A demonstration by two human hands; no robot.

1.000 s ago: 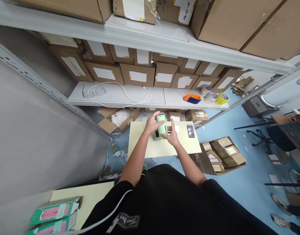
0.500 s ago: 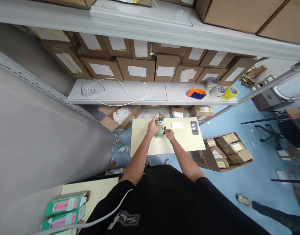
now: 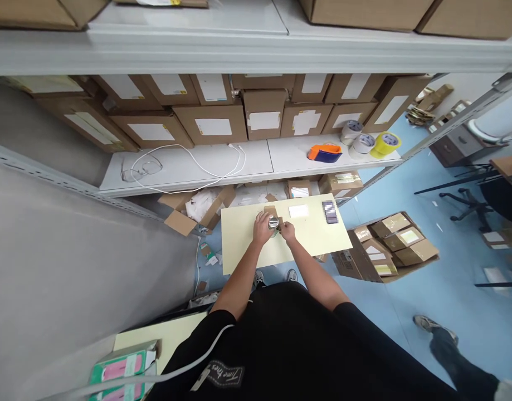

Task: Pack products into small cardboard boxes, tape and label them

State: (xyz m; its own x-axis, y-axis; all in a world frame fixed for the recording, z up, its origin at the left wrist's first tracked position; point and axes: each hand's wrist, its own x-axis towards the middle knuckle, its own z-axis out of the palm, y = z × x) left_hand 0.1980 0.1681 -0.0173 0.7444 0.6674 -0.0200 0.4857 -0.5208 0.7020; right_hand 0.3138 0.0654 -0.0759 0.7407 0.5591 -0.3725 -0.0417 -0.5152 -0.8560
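Observation:
My left hand [image 3: 262, 228] is wrapped round a green bottle with a silver lid [image 3: 273, 223]. Most of the bottle's body is now out of sight, down in a small box whose brown cardboard flap [image 3: 271, 211] stands up behind it. On the box's right side, my right hand [image 3: 287, 230] is closed, pinching a brown flap at the edge. The fingers hide much of the box.
The pale yellow table [image 3: 239, 245] bears a white card [image 3: 298, 211] and a dark, blurred-out item [image 3: 330, 212]. Ahead, a shelf [image 3: 256, 159] holds a white cable, tape rolls [image 3: 363, 144] and an orange-and-blue tape dispenser [image 3: 325, 152]. A large carton [image 3: 351, 262] of boxes stands right; a person's leg [image 3: 448, 351] shows behind it.
The green bottle has gone down into the box, with only its lid area still showing. My left hand went down with it; the right hand stays at the flap. My view has shifted slightly.

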